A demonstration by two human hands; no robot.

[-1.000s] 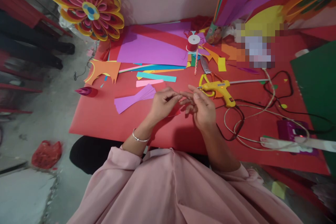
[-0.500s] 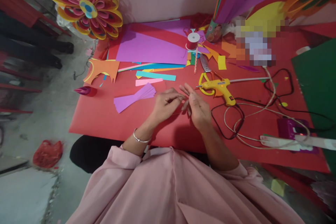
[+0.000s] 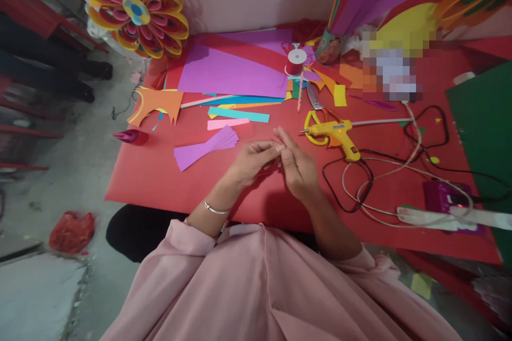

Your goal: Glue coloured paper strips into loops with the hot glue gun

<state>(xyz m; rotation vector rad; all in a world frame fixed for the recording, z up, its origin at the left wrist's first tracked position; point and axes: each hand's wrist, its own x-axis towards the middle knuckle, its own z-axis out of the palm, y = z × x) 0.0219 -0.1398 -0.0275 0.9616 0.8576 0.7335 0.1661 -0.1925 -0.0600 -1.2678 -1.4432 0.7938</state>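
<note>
Over the red table, my left hand [image 3: 254, 160] and my right hand [image 3: 299, 170] meet at the fingertips. The left thumb and forefinger are pinched together, and the right thumb presses beside them. Whatever lies between the fingers is too small to make out; a faint thin line shows just below them. To the left of my hands lies a fanned stack of purple paper strips [image 3: 206, 148]. Beyond it are a pink strip [image 3: 228, 124] and a turquoise strip [image 3: 239, 114]. A yellow glue gun [image 3: 336, 133] rests to the right, over yellow-handled scissors [image 3: 313, 120].
Cables [image 3: 360, 192] loop across the table's right side to a purple power strip [image 3: 440, 197]. A ribbon spool [image 3: 295, 65] stands behind, near purple sheets [image 3: 236, 74]. Orange paper scraps [image 3: 160, 104] lie at left, below a big paper flower [image 3: 136, 10]. Another person's legs show at far left.
My right thumb and fingers have closed in against the left fingertips. My right hand has shifted slightly left. The things on the table have stayed in place.
</note>
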